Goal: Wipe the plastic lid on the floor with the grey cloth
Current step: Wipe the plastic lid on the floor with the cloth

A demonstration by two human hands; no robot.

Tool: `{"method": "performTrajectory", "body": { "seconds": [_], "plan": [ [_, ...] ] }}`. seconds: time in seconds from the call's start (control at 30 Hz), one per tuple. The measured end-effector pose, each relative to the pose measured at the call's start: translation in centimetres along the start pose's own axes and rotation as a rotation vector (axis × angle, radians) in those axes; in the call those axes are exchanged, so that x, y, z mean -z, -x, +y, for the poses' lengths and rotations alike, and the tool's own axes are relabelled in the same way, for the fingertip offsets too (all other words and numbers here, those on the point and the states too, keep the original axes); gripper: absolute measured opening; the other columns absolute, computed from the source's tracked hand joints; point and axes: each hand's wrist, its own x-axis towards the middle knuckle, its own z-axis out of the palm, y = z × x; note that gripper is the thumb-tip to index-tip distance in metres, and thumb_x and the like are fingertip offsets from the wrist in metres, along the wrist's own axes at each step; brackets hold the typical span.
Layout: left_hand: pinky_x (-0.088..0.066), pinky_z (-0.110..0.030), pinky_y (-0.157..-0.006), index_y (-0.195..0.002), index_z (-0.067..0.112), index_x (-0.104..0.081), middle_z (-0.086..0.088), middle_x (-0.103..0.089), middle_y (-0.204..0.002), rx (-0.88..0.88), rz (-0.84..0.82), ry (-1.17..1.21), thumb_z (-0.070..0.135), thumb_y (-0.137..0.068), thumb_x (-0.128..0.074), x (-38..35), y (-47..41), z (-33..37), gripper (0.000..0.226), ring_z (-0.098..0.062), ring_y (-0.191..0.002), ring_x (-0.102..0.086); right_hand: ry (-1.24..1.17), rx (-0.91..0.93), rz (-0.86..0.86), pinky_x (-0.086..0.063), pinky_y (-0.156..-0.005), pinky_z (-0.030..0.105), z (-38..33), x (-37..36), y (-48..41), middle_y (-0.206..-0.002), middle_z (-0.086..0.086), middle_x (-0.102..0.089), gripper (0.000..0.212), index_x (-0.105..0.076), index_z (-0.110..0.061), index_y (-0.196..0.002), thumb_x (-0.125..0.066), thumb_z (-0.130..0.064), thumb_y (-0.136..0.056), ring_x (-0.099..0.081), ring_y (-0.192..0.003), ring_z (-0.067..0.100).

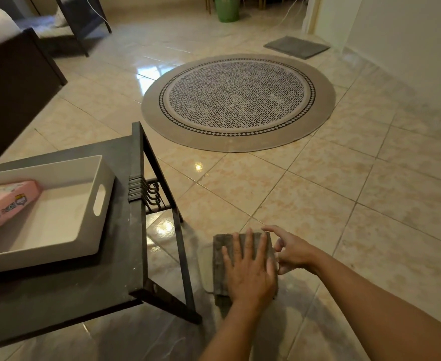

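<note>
A folded grey cloth (220,259) lies on the tiled floor beside the dark table's leg. My left hand (249,272) presses flat on top of it with the fingers spread. Along the cloth's left side a pale, translucent strip with a rounded corner shows; this is the plastic lid (206,272), and the cloth hides most of it. My right hand (291,252) is at the cloth's right edge, index finger stretched over the top corner and the other fingers curled. Whether it pinches the cloth or the lid's edge is unclear.
A low dark metal table (125,256) stands close on the left, carrying a white tray (102,175) with a pink box (5,201). A round patterned rug (237,102) lies ahead, with a grey mat (296,46) and a green bin (227,9) beyond. A wall runs along the right.
</note>
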Motion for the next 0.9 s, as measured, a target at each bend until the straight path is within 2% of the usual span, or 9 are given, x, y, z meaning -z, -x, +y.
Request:
{"method": "performTrajectory", "body": {
  "seconds": [0.17, 0.3, 0.43, 0.47, 0.6, 0.67, 0.77, 0.8, 0.9],
  "plan": [
    [0.024, -0.055, -0.112, -0.146, 0.041, 0.026, -0.003, 0.031, -0.159, 0.233, 0.051, 0.03, 0.053, -0.101, -0.015, 0.9, 0.1, -2.8, 0.062, -0.026, -0.14, 0.038, -0.008, -0.002, 0.037, -0.063, -0.073, 0.05, 0.2, -0.4, 0.1, -0.092, 0.013, -0.055, 0.077, -0.04, -0.036, -0.143, -0.052, 0.015, -0.088, -0.065, -0.07, 0.023],
    [0.024, -0.055, -0.112, -0.147, 0.044, 0.022, 0.001, 0.026, -0.161, -0.017, 0.0, 0.015, 0.055, -0.099, -0.013, 0.2, 0.6, -0.7, 0.06, -0.027, -0.142, 0.035, -0.05, -0.011, 0.02, -0.063, -0.071, 0.05, 0.1, -0.2, 0.3, -0.091, 0.014, -0.054, 0.078, -0.041, -0.036, -0.143, -0.052, 0.016, -0.087, -0.062, -0.064, 0.023],
    [0.022, -0.056, -0.114, -0.15, 0.041, 0.018, -0.003, 0.025, -0.161, 0.254, 0.055, 0.046, 0.05, -0.102, -0.02, 1.5, -0.5, -3.1, 0.061, -0.027, -0.143, 0.032, -0.036, -0.016, 0.04, -0.064, -0.07, 0.048, 0.3, -0.4, 0.4, -0.092, 0.013, -0.055, 0.078, -0.04, -0.037, -0.144, -0.053, 0.016, -0.087, -0.065, -0.068, 0.022],
    [0.024, -0.056, -0.112, -0.149, 0.041, 0.02, -0.004, 0.027, -0.161, 0.256, 0.053, 0.035, 0.051, -0.102, -0.018, 1.2, 0.1, -2.8, 0.062, -0.028, -0.141, 0.035, -0.033, -0.02, 0.037, -0.064, -0.07, 0.048, 0.2, -0.4, 0.5, -0.093, 0.014, -0.056, 0.079, -0.04, -0.037, -0.144, -0.053, 0.016, -0.087, -0.066, -0.07, 0.023],
    [0.023, -0.058, -0.112, -0.146, 0.042, 0.025, -0.002, 0.031, -0.159, 0.001, -0.016, -0.016, 0.056, -0.098, -0.007, -0.2, 0.6, 0.6, 0.06, -0.03, -0.141, 0.036, -0.076, -0.03, 0.005, -0.063, -0.073, 0.052, -0.1, -0.1, 0.6, -0.089, 0.013, -0.053, 0.082, -0.039, -0.034, -0.146, -0.05, 0.019, -0.085, -0.06, -0.066, 0.023],
    [0.018, -0.058, -0.115, -0.145, 0.041, 0.025, -0.003, 0.029, -0.16, 0.043, -0.034, -0.013, 0.052, -0.101, -0.015, 0.7, -1.2, -0.4, 0.06, -0.03, -0.143, 0.031, -0.052, -0.024, 0.01, -0.063, -0.071, 0.048, 0.0, -0.1, 0.6, -0.09, 0.013, -0.053, 0.081, -0.038, -0.035, -0.147, -0.051, 0.018, -0.086, -0.061, -0.067, 0.022],
    [0.019, -0.057, -0.115, -0.145, 0.036, 0.026, -0.006, 0.031, -0.159, 0.27, 0.033, 0.026, 0.046, -0.103, -0.022, 1.2, -0.8, -2.8, 0.064, -0.029, -0.141, 0.034, -0.063, -0.026, 0.028, -0.064, -0.07, 0.044, 0.1, -0.2, 0.6, -0.095, 0.013, -0.055, 0.079, -0.038, -0.035, -0.147, -0.052, 0.016, -0.088, -0.065, -0.07, 0.021],
    [0.022, -0.056, -0.113, -0.146, 0.036, 0.026, -0.006, 0.034, -0.157, 0.273, 0.027, 0.031, 0.047, -0.103, -0.022, 0.8, 0.0, -2.4, 0.066, -0.029, -0.139, 0.038, -0.063, -0.027, 0.022, -0.064, -0.07, 0.044, 0.0, -0.2, 0.6, -0.096, 0.013, -0.055, 0.079, -0.038, -0.035, -0.147, -0.052, 0.016, -0.088, -0.065, -0.071, 0.021],
    [0.029, -0.054, -0.109, -0.148, 0.039, 0.025, -0.003, 0.04, -0.154, 0.104, -0.021, 0.037, 0.051, -0.1, -0.017, -0.2, 1.1, 0.5, 0.064, -0.029, -0.136, 0.044, -0.082, -0.027, 0.016, -0.064, -0.068, 0.045, 0.0, -0.1, 0.4, -0.092, 0.013, -0.054, 0.08, -0.041, -0.035, -0.145, -0.05, 0.018, -0.086, -0.063, -0.064, 0.021]
  ]
}}
